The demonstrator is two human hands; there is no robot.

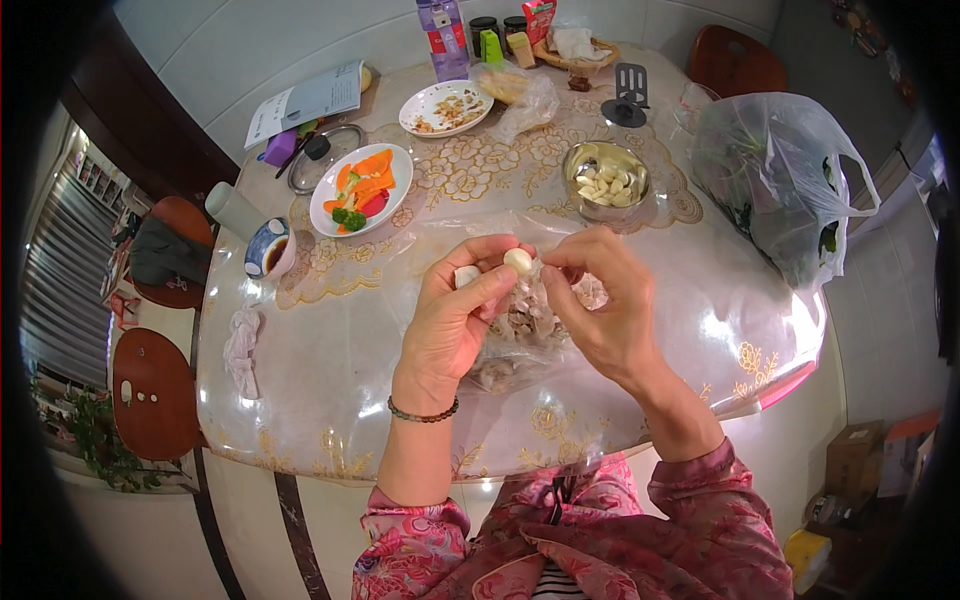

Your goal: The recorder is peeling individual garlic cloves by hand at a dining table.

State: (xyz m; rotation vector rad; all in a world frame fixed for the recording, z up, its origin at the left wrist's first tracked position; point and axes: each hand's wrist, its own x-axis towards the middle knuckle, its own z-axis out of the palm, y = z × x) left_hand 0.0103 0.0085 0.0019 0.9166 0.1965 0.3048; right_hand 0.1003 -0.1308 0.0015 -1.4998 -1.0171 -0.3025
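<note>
Between the thumb and fingers of my left hand (457,307) is a pale, smooth garlic clove (517,260). A second whitish piece (466,276) shows within that hand's curled fingers. My right hand (607,300) is just to the right of the clove, with thumb and forefinger close together; whether they pinch a bit of skin cannot be made out. Below both hands, a clear plastic bag (495,375) lies on the table with a heap of garlic skins (529,311) on it. Beyond them, a steel bowl (574,196) holds several peeled cloves (604,186).
A white plate of carrot slices and broccoli (401,206) and a patterned bowl of dark liquid (262,255) stand to the left. A full plastic bag (780,180) stands at the right. Farther back are a plate of scraps (420,129), a purple bottle (446,45) and a black slotted spatula (631,84).
</note>
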